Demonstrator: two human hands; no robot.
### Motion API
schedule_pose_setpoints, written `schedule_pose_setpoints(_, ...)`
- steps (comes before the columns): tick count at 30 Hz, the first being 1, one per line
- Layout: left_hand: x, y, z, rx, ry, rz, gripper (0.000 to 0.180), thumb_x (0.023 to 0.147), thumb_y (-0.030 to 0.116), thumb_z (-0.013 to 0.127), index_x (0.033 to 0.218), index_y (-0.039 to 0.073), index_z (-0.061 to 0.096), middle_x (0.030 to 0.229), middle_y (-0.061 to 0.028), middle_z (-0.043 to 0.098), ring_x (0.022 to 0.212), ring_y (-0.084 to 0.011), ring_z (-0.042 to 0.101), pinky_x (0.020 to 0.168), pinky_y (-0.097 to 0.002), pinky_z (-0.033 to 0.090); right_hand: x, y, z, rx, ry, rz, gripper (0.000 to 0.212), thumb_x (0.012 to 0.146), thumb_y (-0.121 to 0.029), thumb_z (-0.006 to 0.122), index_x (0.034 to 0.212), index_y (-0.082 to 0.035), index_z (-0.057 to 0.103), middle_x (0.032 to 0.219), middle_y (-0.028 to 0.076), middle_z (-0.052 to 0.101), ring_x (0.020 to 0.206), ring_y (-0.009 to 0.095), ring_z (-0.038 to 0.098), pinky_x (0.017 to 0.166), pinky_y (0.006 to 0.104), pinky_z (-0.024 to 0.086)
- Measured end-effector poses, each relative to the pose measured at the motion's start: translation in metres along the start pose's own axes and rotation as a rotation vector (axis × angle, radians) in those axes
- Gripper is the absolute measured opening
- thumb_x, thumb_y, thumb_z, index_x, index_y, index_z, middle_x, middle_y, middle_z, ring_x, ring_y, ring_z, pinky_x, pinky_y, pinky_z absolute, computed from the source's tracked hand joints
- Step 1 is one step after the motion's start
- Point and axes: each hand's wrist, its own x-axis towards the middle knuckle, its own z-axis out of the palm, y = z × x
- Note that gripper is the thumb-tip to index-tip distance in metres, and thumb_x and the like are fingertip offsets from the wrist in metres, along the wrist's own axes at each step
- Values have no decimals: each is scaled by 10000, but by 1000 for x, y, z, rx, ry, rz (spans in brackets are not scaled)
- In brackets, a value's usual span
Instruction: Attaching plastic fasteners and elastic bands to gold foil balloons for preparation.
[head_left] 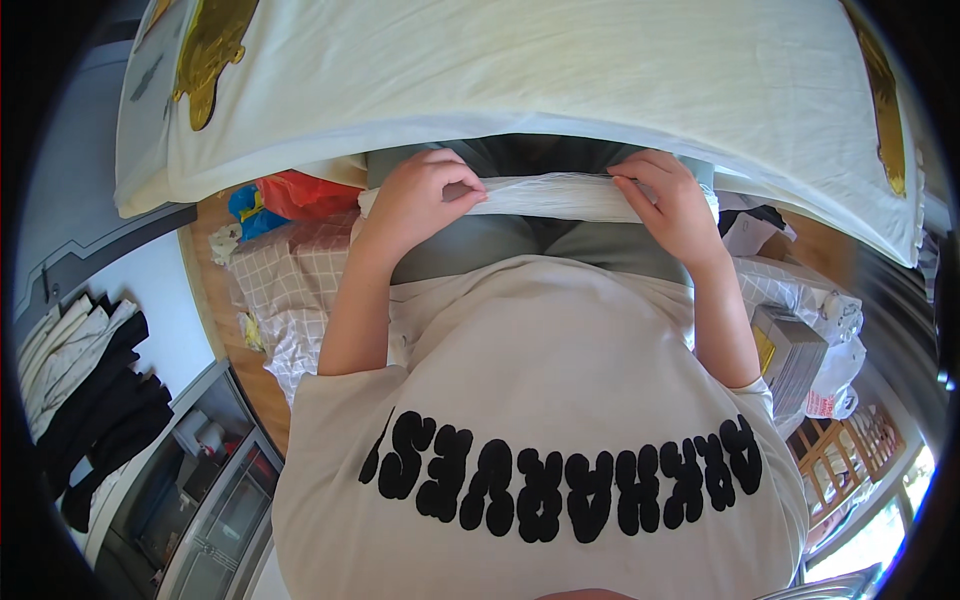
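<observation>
A wide band of many white threads (pixel 560 199), like a skein of yarn, stretches across my thighs just in front of the table edge. My left hand (pixel 425 200) is at its left part, thumb and forefinger closed together on the threads. Over the right part, my right hand (pixel 668 195) is bent with its thumb and fingertips drawn together at the strands. Single strands are too fine to follow. The band's far ends pass partly behind my hands and wrists. Grey-green trousers (pixel 600 242) show beneath the band.
A table with a cream cloth (pixel 520 70) and gold drip-shaped patches stands ahead. Red and blue bags (pixel 308 195) lie to the left beside a checked cover (pixel 285 275). Boxes (pixel 790 345) and a white plastic bag (pixel 838 375) stand at right. Clothes (pixel 100 370) hang at left.
</observation>
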Motion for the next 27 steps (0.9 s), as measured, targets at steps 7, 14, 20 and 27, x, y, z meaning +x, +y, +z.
schedule_pose_setpoints(7,-2,3,-2,-97,13,3,59,771,134,717,782,82,690,794,-41,624,725,-215,592,625,-311,465,-1,0,1,-3,46,-24,115,848,-71,633,938,-27,689,915,101,632,868,257,591,735,331,480)
schedule_pose_setpoints(14,-3,4,-5,-209,40,-14,77,774,96,720,797,41,672,805,-64,626,745,-206,599,666,-300,483,4,-9,6,49,21,-35,113,846,-67,643,943,-39,695,900,98,629,855,246,590,699,322,478)
schedule_pose_setpoints(20,-7,4,-7,-330,-2,-38,98,813,92,694,828,12,640,807,-62,622,762,-175,599,686,-284,486,19,-16,27,77,25,-188,109,805,-52,670,910,-32,688,895,98,630,850,262,597,708,340,489)
schedule_pose_setpoints(27,-10,2,-4,-427,-48,-75,91,867,83,629,878,7,581,823,-53,601,753,-137,563,688,-260,463,40,-41,58,130,-5,-283,207,752,-76,708,956,-56,681,916,86,629,862,277,590,741,371,489)
